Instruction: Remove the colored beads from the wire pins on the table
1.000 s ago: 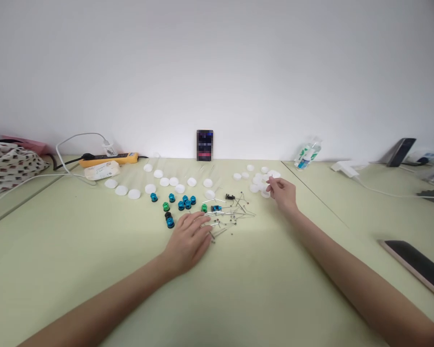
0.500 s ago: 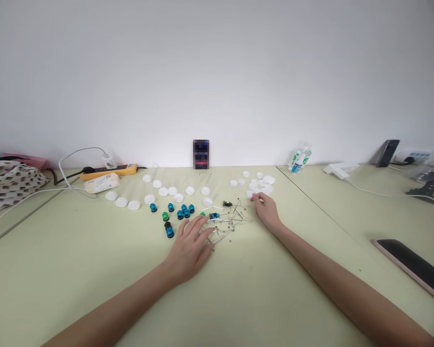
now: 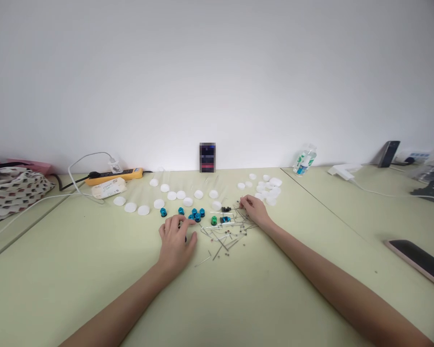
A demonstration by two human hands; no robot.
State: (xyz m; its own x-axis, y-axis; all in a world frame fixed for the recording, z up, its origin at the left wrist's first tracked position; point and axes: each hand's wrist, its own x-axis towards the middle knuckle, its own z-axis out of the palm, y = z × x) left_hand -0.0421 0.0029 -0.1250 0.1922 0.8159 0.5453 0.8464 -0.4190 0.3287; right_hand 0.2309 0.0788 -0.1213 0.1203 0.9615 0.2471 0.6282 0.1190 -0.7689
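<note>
The left hand [image 3: 176,243], thumb and fingers apart, covers most of a black knob [image 3: 185,239]. The right hand [image 3: 253,211] bends its fingers beside the black part [image 3: 226,209] (I cannot tell whether they are clamped on anything). Blue knobs [image 3: 194,212] and a green knob [image 3: 214,220] stand on the tabletop [image 3: 260,294], near thin rods [image 3: 232,244]. Clear capped tubes [image 3: 144,202] lie behind, contents too faint to tell; the bag [image 3: 18,190] is cut off leftward.
</note>
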